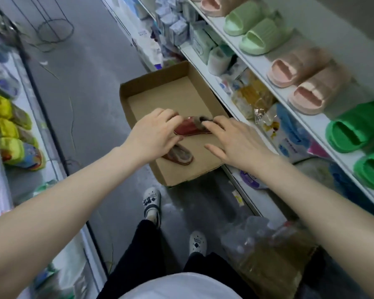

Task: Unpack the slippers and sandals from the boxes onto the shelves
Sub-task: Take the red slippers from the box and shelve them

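Brown cardboard box (160,87); red slipper (190,129) with grey fur lining; shelved slides pale green (257,29), pink (300,80), bright green (358,130).
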